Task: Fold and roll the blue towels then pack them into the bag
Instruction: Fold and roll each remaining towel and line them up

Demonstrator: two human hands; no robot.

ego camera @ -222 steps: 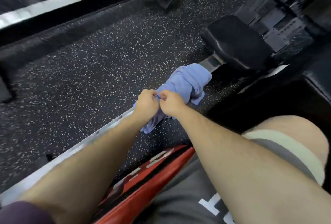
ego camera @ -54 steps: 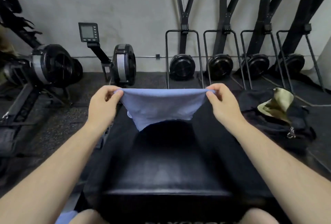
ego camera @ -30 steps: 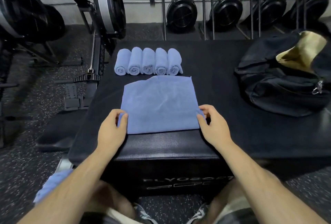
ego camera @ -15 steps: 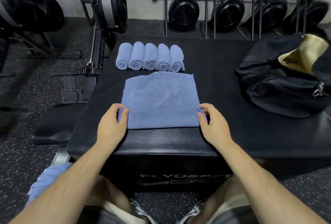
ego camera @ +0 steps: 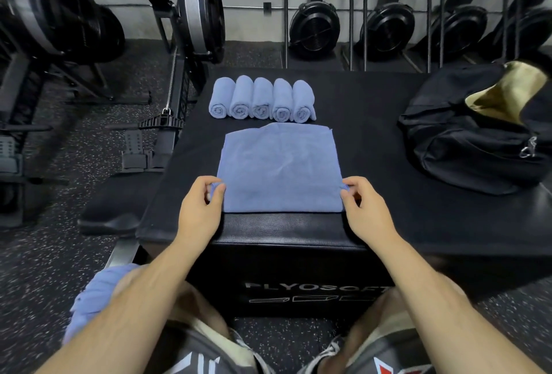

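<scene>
Your left hand and right hand pinch the flat blue towel at its near corners. Towel lies spread, lightly creased.

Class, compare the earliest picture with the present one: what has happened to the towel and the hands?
The flat towel went from a bunch on the floor to spread on the black box. The left hand and right hand now pinch its near corners. Recently unchanged: five rolled towels, bag.

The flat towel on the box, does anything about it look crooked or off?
Slightly. The flat towel has an uneven far edge: it humps up in the middle and its far left corner is cut short. The left hand and right hand pinch its near corners. The rolled towels sit in a tidy row.
</scene>
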